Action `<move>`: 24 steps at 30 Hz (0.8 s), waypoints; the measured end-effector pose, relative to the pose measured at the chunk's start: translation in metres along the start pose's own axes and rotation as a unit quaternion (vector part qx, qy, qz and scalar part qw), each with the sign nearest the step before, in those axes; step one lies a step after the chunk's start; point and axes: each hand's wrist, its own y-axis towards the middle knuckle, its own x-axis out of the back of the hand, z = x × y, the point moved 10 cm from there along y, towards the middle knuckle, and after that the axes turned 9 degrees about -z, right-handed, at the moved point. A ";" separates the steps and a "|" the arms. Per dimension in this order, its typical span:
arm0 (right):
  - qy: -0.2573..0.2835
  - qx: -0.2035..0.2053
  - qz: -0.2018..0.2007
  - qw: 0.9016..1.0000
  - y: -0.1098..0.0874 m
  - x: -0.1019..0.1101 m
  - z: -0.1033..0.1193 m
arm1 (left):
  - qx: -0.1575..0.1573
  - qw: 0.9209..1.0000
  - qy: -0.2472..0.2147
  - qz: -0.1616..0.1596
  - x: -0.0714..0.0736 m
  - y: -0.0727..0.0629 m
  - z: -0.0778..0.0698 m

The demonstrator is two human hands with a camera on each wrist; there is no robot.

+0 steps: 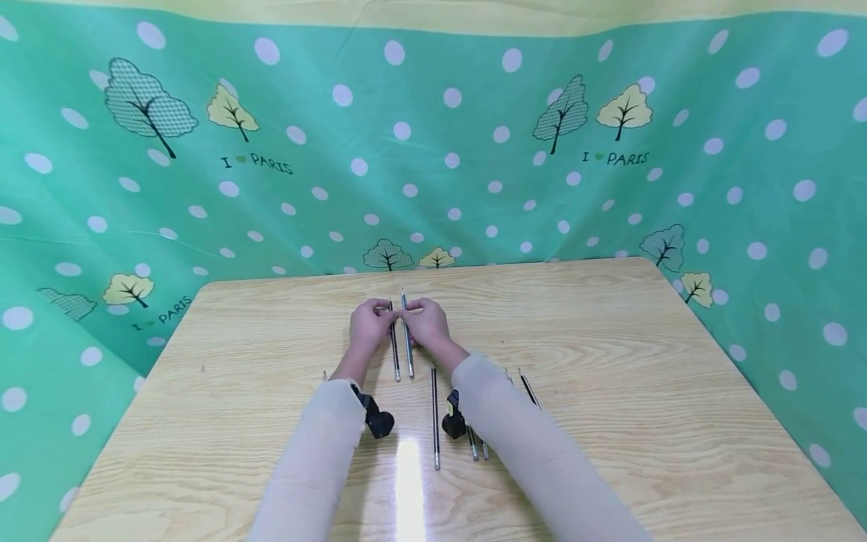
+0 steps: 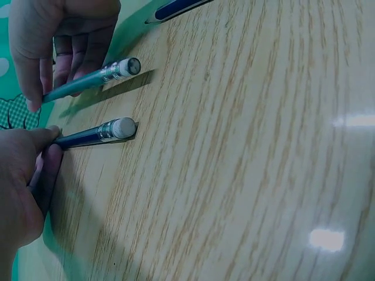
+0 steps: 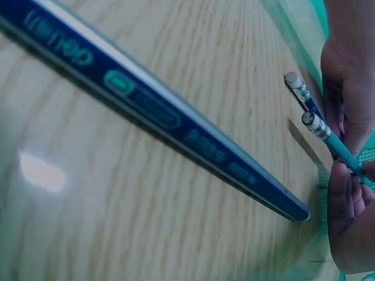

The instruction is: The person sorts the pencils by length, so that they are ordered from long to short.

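Observation:
Near the far part of the table, my left hand pinches a dark pencil between thumb and fingers. Its white eraser end lies close to the wood in the left wrist view. Right beside it, my right hand pinches a teal pencil, tip pointing away. In the left wrist view the teal pencil is raised, with its shadow on the wood below. The two thumbs come close together, and the pencils stand side by side, nearly parallel. The gripped far parts of both pencils are partly hidden by fingers.
A dark pencil lies lengthwise between my forearms; its printed side fills much of the right wrist view. Several more pencils lie partly under my right sleeve, one dark pencil beyond it. A dotted green cloth hangs behind the table.

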 end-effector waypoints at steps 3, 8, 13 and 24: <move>0.001 -0.001 -0.002 1.000 0.000 0.000 -0.002 | 0.001 1.000 0.002 0.000 -0.001 0.000 0.001; -0.006 0.011 -0.007 1.000 0.001 -0.001 -0.003 | -0.005 1.000 0.005 -0.005 0.000 0.000 0.001; -0.022 0.032 -0.010 0.999 0.001 -0.002 -0.001 | -0.006 1.000 0.002 -0.007 0.000 -0.001 0.000; -0.080 0.091 -0.050 0.991 -0.005 0.005 0.007 | 0.001 1.000 -0.007 -0.010 -0.001 -0.003 0.000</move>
